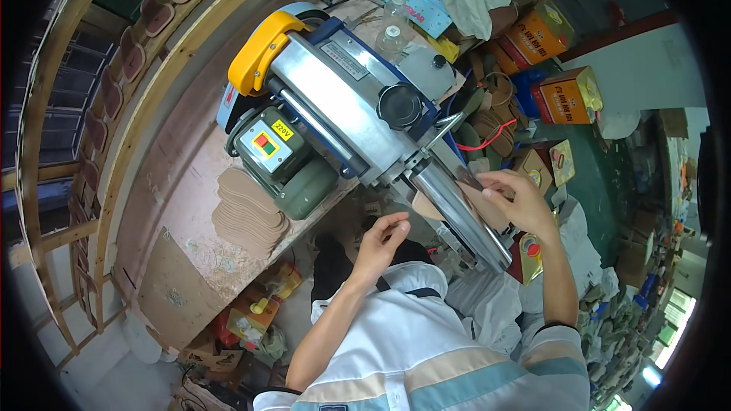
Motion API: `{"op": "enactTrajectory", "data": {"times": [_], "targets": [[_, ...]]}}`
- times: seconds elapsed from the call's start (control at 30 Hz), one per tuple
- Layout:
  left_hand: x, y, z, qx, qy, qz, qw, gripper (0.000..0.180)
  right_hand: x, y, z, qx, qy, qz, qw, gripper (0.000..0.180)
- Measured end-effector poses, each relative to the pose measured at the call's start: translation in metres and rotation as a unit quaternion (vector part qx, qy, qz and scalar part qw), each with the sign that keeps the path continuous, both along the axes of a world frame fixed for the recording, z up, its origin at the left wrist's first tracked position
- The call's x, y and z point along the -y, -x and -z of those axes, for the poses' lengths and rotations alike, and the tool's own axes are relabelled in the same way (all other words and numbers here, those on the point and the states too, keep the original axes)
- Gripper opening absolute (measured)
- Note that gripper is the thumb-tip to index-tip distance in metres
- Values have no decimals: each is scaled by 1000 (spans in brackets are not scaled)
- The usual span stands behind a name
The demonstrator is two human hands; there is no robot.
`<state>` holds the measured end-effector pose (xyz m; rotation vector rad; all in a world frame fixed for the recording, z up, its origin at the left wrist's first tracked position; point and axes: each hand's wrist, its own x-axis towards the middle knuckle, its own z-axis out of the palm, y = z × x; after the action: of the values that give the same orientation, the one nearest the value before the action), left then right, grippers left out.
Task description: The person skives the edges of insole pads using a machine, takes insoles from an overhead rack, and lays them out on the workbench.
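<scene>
A tan sole-shaped piece [428,207] lies at the long steel roller [457,209] of a bench machine [335,91]; its near-left part shows beside the roller. On the roller's other side, brown sheet material [487,209] shows below my right hand [518,199]. That hand's fingers are curved, with thumb and forefinger apart, and I see no firm grip on the material. My left hand [381,245] hovers left of the roller, fingers loosely bent and nothing visible in them. Stacked tan soles [245,213] rest on the bench.
The machine has a yellow belt guard [263,49], a black knob [400,106] and a green motor [304,186] with a switch box [263,143]. Orange tins [567,99] stand at right. A wooden rack [114,144] of soles curves along the left. Clear bottles [391,39] stand behind.
</scene>
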<state>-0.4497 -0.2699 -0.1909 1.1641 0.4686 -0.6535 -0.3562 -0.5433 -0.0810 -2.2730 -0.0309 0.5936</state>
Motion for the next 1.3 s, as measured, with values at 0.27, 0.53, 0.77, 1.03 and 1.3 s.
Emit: {"op": "enactTrajectory", "data": {"times": [0.27,0.53,0.77,1.03,1.3], "targets": [[-12,0,10,12,20,-28,999,41,-12,-4,-28,-13,-97,61,993,27],[-175,34,-104,320,-330,-42,887,26,-21,18,-45,-14,-92,73,993,27],[-364,33,-178,435,-686,-130,569,29,-97,27,-64,-5,-104,62,993,27],[-535,97,-20,380,-841,46,382,33,-322,63,11,-101,-197,-151,963,25],[-612,188,91,161,-827,50,536,38,-479,45,232,109,-74,-76,988,41]]}}
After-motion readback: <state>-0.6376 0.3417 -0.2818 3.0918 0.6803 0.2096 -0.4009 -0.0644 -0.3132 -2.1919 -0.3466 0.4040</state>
